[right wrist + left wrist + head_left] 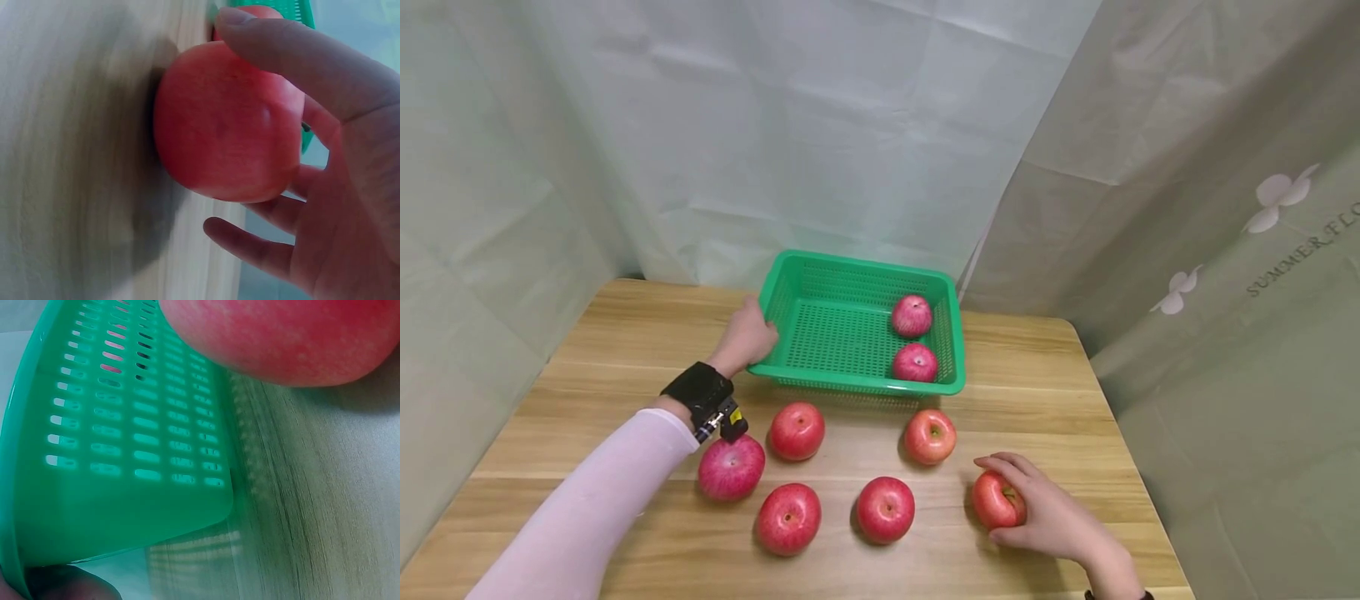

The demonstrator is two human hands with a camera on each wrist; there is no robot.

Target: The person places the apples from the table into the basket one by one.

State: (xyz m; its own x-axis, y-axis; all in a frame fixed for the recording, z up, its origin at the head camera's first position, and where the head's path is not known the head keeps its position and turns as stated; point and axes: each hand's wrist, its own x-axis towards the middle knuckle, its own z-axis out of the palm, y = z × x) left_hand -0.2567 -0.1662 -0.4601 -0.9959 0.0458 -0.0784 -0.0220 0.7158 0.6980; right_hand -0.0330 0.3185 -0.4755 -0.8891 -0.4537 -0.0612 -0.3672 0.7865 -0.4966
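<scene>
Currently: left hand on basket, right round an apple; main hazard, roll-away

Left: large pink-streaked round apple (732,468) lies right by the small black wrist camera (733,423). A dip of that wrist could knock it rolling. Left hand (748,333) is curled closed on the left-end rim of the green perforated plastic basket (857,381); an uneven tug there could skew or tip it.

Centre: three glossy red round apples (797,431) on the pale wooden table (1037,375), loose. Inside the basket, two pink-streaked apples (915,363) both at the right end: lopsided load, liable to roll if jolted.

Right: stemmed orange-red apple (930,437) in front of the basket; a low leftward sweep could bump it. Right hand (1048,517) half open, thumb and fingers cupped round a smooth red apple (999,500) on the table. Firmness: cannot tell. With lower fingers splayed clear, slipping seems possible.
</scene>
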